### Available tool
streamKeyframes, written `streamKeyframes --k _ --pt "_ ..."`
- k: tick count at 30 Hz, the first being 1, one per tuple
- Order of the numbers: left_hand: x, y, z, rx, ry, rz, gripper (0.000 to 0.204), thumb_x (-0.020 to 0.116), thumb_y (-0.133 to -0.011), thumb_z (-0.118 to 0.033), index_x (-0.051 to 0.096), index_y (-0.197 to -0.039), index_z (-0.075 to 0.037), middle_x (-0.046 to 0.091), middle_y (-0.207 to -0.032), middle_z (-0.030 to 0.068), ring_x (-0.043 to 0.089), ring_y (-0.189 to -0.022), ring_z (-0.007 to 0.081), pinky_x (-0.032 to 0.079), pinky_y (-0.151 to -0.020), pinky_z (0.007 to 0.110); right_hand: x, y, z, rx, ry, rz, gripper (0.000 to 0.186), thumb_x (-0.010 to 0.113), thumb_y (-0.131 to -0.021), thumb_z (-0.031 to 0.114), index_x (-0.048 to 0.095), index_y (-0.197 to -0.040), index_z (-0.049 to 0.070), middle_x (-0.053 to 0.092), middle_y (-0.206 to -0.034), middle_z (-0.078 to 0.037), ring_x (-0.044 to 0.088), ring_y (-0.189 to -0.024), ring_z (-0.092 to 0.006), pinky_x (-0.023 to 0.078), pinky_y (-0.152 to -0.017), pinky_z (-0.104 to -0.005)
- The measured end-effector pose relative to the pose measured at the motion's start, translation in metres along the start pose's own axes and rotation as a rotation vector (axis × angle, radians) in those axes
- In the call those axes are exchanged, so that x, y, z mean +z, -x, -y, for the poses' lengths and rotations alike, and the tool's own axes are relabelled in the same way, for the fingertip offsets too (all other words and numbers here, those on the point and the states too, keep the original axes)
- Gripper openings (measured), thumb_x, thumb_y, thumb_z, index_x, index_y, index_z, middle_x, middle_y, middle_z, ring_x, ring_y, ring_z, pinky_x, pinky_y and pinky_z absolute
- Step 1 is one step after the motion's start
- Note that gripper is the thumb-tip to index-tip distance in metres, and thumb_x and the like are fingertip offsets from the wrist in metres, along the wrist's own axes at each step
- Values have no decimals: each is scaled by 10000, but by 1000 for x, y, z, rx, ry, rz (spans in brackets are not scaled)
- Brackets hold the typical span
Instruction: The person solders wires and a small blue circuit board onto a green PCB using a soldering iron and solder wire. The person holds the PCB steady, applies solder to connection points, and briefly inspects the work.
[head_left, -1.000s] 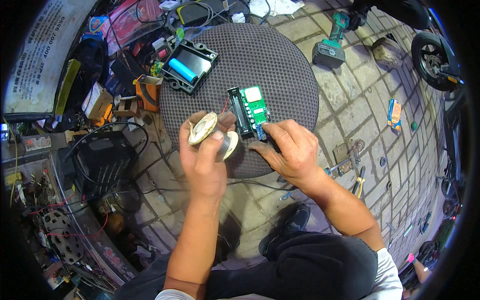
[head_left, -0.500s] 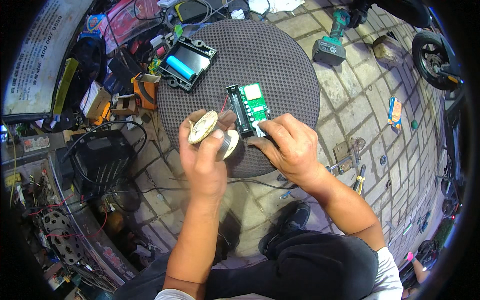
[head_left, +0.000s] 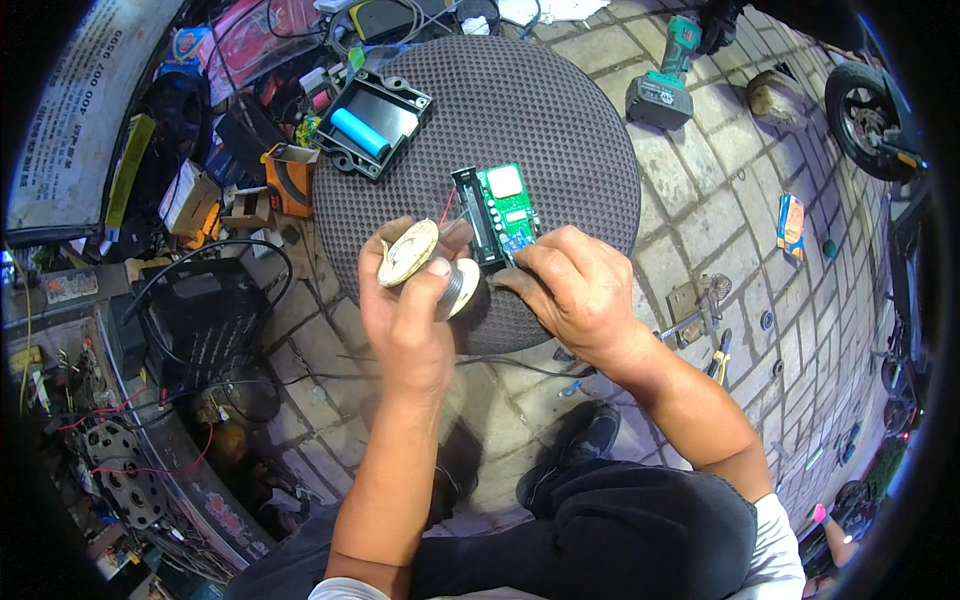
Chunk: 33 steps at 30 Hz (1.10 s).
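My left hand (head_left: 408,310) is closed around a spool of grey wire (head_left: 459,290) that looks like solder, with worn cream-coloured flanges. Just right of the spool, a green circuit board (head_left: 506,205) lies beside a black battery holder (head_left: 482,222), above the round stool. A thin red wire (head_left: 448,206) shows at the holder's left side. My right hand (head_left: 582,290) pinches the board's lower right corner between thumb and forefinger. Its fingertips partly hide that corner. Up and to the left, an open black case (head_left: 408,98) holds a blue cylindrical battery cell (head_left: 360,131).
The round stool (head_left: 560,120) has a dark mesh cover. Boxes, cables and a black tool case (head_left: 205,320) crowd the left. A green cordless drill (head_left: 662,90) stands on the paving beyond the stool. Pliers (head_left: 719,358) lie to the right, near a wheel (head_left: 862,120).
A whitish patch at the board's lower end, by my right fingertips, no longer shows; bluish parts are visible there. Both hands have hardly moved, and the left still holds the spool.
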<state>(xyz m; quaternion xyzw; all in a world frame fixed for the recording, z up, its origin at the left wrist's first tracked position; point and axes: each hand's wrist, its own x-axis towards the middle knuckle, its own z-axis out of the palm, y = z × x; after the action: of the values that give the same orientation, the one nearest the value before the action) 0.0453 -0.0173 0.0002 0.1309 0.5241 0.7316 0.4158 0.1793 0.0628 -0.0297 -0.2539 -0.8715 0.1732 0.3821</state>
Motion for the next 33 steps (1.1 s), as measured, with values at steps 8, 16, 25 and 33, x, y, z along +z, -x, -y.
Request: streamKeyframes --k 8,16,25,33 --pt "-1 0 -2 0 -1 -9 396 533 -782 -95 454 -1159 -5 584 -1082 217 587 -1044 293 435 -975 407 -1 0 1 -7 -4 5 304 773 -601 157 616 -845 66 511 -691 -29 560 -589 -196 439 -491 -317" --pt "3 -1 -10 81 -55 13 433 542 -777 -109 441 -1184 0 589 -1020 222 594 -942 299 469 -892 417 -44 25 9 189 -102 -80 328 815 -614 135 635 -862 17 600 -736 -70 581 -606 -198 465 -518 -292" --pt "39 7 -73 122 44 534 592 532 -842 -208 342 -1356 17 456 -1160 146 487 -1075 250 442 -928 390 -85 244 -3 1234 114 108 414 574 -789 81 528 -1201 94 613 -826 -184 624 -735 -343 497 -652 -434" --pt "80 10 -108 -218 -781 741 816 759 -574 -46 404 -1299 67 528 -1163 119 575 -1029 178 464 -920 322 -72 261 -27 1038 262 501 478 505 -757 13 538 -1217 140 613 -952 -164 621 -799 -378 513 -671 -468"
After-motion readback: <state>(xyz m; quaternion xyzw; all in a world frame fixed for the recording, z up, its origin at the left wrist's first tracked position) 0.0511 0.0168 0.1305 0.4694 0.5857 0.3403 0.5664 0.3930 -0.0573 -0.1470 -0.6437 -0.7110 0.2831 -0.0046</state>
